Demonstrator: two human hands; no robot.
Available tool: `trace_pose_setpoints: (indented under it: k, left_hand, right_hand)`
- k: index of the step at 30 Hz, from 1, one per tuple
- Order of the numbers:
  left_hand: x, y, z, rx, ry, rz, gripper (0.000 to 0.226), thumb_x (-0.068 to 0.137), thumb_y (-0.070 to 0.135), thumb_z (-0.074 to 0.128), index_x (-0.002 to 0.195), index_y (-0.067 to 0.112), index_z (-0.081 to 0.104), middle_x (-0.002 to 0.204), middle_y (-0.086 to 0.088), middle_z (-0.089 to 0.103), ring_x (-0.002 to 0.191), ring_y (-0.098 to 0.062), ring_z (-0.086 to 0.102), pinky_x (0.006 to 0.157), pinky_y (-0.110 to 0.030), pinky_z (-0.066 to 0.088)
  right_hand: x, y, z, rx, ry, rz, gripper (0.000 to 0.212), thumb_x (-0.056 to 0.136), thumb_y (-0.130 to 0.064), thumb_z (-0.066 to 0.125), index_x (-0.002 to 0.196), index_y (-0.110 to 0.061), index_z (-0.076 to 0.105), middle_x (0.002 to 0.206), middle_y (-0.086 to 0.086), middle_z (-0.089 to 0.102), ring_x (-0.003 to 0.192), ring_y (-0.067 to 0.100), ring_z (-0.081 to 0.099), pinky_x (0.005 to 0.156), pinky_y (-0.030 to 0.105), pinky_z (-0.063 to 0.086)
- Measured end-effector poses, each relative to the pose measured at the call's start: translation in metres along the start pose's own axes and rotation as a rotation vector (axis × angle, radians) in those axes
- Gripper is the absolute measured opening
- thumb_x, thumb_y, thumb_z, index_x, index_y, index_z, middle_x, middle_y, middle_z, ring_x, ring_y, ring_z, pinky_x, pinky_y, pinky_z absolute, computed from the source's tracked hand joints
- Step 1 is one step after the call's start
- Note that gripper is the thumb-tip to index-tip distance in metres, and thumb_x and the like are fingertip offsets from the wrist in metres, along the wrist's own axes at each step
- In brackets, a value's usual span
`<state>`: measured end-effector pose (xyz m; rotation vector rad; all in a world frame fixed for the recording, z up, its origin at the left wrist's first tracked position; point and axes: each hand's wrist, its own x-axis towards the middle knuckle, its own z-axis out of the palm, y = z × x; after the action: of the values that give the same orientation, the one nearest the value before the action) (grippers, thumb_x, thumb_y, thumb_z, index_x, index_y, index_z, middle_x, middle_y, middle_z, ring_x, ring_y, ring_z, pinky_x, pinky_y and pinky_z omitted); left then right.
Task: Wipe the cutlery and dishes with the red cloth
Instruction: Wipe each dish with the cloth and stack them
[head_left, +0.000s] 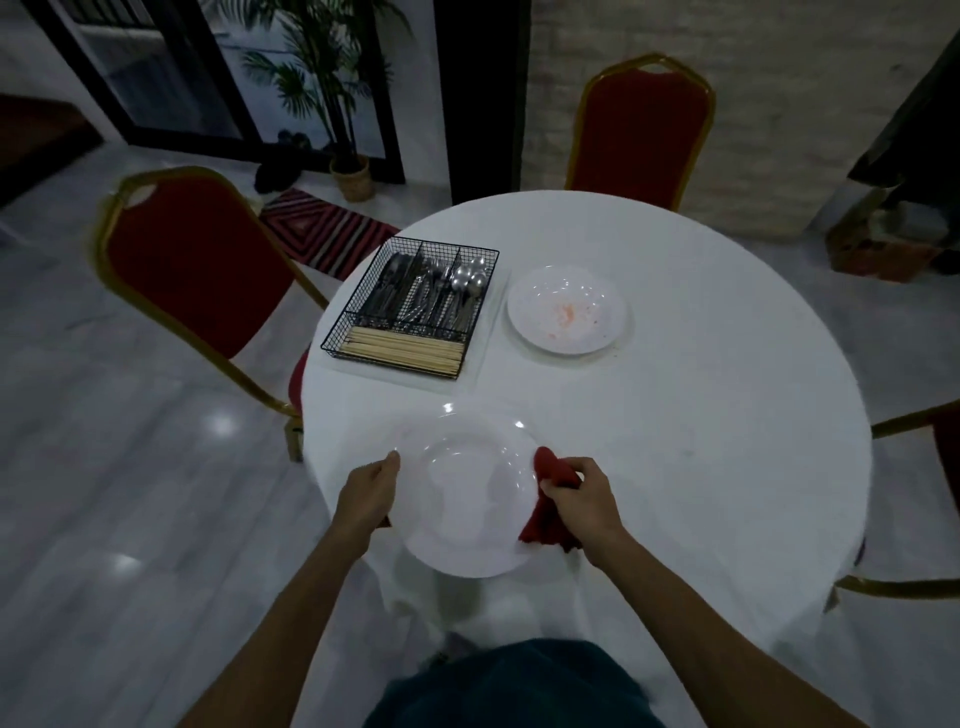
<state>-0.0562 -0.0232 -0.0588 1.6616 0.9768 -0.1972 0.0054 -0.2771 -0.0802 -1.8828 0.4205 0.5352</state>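
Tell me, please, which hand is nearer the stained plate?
Right. The right hand lies straight in front of the stained plate; the left hand, further left, holds the other plate.

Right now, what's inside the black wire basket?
Wire basket holds likely knives, forks and spoons in three compartments, wooden chopsticks in the near one. Lower pieces are buried, uncountable.

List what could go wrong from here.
The left hand holds the large white round plate by one rim, near the edge of the white-clothed round table; it might slip and fall. The crumpled red cloth in the right hand could spread the orange smears on the smaller white plate.
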Motion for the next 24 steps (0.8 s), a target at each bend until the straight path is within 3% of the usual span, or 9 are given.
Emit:
trace_pose_setpoints:
  k: [3,6,8,11,15,17,19,21,24]
  left_hand:
    - [0.017,-0.003,-0.011,0.070,-0.053,-0.027,0.017,0.098,0.013,0.055,0.093,0.009,0.070,0.094,-0.012,0.071,0.078,-0.026,0.067,0.069,-0.036,0.059]
    - [0.034,-0.007,-0.017,0.185,-0.059,0.027,0.029,0.096,0.003,0.054,0.119,0.009,0.071,0.090,-0.011,0.071,0.073,-0.024,0.067,0.064,-0.033,0.059]
    - [0.044,-0.012,-0.017,0.189,-0.020,0.049,0.035,0.096,0.006,0.057,0.129,0.010,0.068,0.093,-0.013,0.073,0.074,-0.025,0.067,0.066,-0.034,0.061]
    - [0.053,-0.017,-0.012,0.193,0.057,0.091,0.035,0.096,0.010,0.062,0.130,0.010,0.067,0.107,-0.017,0.073,0.080,-0.027,0.068,0.068,-0.034,0.061]
    - [0.060,-0.021,-0.006,0.234,0.183,0.206,0.026,0.097,0.015,0.064,0.123,0.011,0.069,0.120,-0.015,0.071,0.099,-0.033,0.069,0.088,-0.049,0.060]
    - [0.063,-0.025,-0.006,0.259,0.243,0.249,0.019,0.098,0.014,0.064,0.115,0.010,0.071,0.116,-0.015,0.072,0.095,-0.033,0.069,0.088,-0.051,0.060]
    - [0.063,-0.023,-0.005,0.289,0.241,0.247,0.018,0.099,0.014,0.063,0.114,0.008,0.071,0.115,-0.016,0.072,0.094,-0.032,0.069,0.086,-0.050,0.061]
    - [0.061,-0.019,-0.002,0.344,0.232,0.258,0.020,0.099,0.016,0.062,0.115,0.006,0.071,0.117,-0.015,0.072,0.100,-0.032,0.068,0.095,-0.048,0.057]
    - [0.058,-0.008,0.009,0.404,0.236,0.315,0.021,0.099,0.015,0.062,0.116,0.005,0.071,0.113,-0.012,0.073,0.103,-0.029,0.067,0.096,-0.034,0.049]
  right_hand:
    - [0.006,0.001,0.001,0.035,-0.003,0.057,0.032,0.089,-0.015,0.072,0.116,-0.026,0.059,0.107,0.001,0.067,0.095,0.023,0.067,0.080,0.044,0.061]
    - [0.009,0.001,0.003,0.065,-0.015,0.060,0.033,0.088,-0.016,0.073,0.115,-0.027,0.059,0.108,0.003,0.068,0.095,0.027,0.068,0.073,0.041,0.059]
    - [0.010,0.000,0.005,0.064,-0.012,0.039,0.031,0.089,-0.020,0.072,0.116,-0.027,0.058,0.107,0.003,0.068,0.093,0.028,0.068,0.067,0.036,0.055]
    - [0.010,-0.003,0.008,0.050,0.009,-0.013,0.028,0.093,-0.023,0.069,0.118,-0.026,0.056,0.110,-0.001,0.065,0.093,0.019,0.065,0.072,0.035,0.057]
    - [0.009,-0.005,0.011,0.025,0.000,-0.069,0.029,0.097,-0.027,0.066,0.124,-0.025,0.056,0.112,-0.003,0.064,0.102,0.022,0.064,0.071,0.030,0.052]
    - [0.010,-0.004,0.010,-0.009,0.037,-0.106,0.027,0.097,-0.027,0.065,0.123,-0.025,0.059,0.111,-0.003,0.066,0.102,0.020,0.064,0.081,0.033,0.055]
    - [0.011,-0.006,0.007,-0.021,0.083,-0.119,0.026,0.096,-0.027,0.065,0.122,-0.025,0.060,0.110,-0.002,0.068,0.101,0.020,0.065,0.091,0.040,0.057]
    - [0.012,-0.006,0.002,-0.004,0.118,-0.121,0.027,0.098,-0.028,0.064,0.125,-0.022,0.061,0.112,-0.001,0.067,0.104,0.021,0.065,0.096,0.042,0.056]
    - [0.014,-0.010,-0.010,0.068,0.175,-0.101,0.028,0.100,-0.032,0.062,0.126,-0.023,0.059,0.111,-0.003,0.066,0.103,0.020,0.064,0.095,0.043,0.057]
